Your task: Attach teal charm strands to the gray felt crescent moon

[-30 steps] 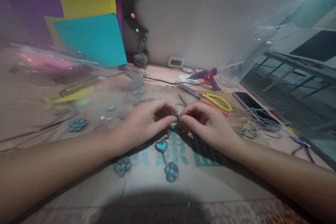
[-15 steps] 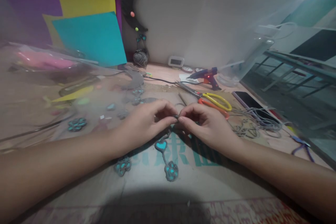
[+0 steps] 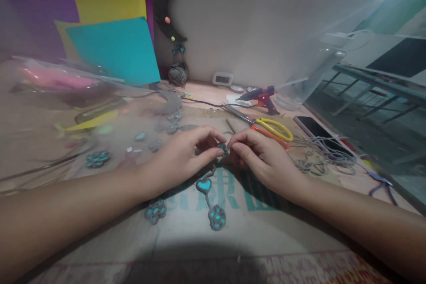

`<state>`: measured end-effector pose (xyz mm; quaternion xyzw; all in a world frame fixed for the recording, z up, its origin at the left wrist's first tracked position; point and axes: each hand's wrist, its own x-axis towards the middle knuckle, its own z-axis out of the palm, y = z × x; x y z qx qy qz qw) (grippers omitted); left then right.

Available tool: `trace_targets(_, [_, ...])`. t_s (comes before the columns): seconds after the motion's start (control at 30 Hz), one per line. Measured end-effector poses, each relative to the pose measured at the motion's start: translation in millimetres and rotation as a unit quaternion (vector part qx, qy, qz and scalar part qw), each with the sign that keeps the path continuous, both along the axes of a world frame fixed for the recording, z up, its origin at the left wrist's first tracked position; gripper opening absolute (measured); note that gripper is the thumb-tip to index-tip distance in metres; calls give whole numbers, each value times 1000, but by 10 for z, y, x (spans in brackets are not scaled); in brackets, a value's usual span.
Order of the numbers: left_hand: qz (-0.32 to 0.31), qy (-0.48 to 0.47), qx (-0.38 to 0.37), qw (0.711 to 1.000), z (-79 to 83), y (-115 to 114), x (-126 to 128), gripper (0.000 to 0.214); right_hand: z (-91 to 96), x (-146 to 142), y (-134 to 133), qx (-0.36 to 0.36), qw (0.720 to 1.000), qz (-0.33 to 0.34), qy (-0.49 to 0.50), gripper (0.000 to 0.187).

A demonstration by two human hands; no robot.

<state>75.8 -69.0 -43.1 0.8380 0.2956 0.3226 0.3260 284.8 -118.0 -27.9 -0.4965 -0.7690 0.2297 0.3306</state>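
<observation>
In the middle of the head view, my left hand (image 3: 203, 148) pinches a small teal ornament edged in grey cord (image 3: 222, 147), mostly hidden by the fingers. Close to its right side, my right hand (image 3: 254, 153) has thumb and fingertips pressed together; what they hold, if anything, is too small to make out. Below the hands, a grey cord runs down to a teal heart ornament (image 3: 204, 185) and on to a paw-shaped ornament (image 3: 217, 218). Another paw-shaped ornament (image 3: 155, 211) lies under my left forearm.
Scissors (image 3: 266, 128) with yellow and orange handles lie behind my right hand. Further back rests a glue gun (image 3: 261, 97) with a red light. Loose grey cord (image 3: 316, 159) and a phone (image 3: 321, 135) are at right. A flower-like teal ornament (image 3: 97, 159) lies at left.
My right hand's fingertips have drawn slightly to the right, away from my left hand's, so more of the small teal ornament shows. The hanging heart and paw have stayed put.
</observation>
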Motion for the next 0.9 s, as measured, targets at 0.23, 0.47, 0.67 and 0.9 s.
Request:
trace_targets(0.23, [4, 2, -5, 1000, 8, -7, 5, 9, 2, -5, 30, -45, 998, -16, 43, 22])
trace_targets(0.47, [10, 1, -4, 1000, -15, 5, 0, 9, 35, 44, 130, -5, 990, -66, 128, 19])
trace_targets(0.67, [20, -9, -36, 999, -37, 41, -2, 20, 184, 288, 312, 103, 957, -188, 196, 19])
trace_targets(0.9, [26, -45, -116, 992, -46, 61, 8, 17, 229, 147, 190, 6, 992, -106, 74, 16])
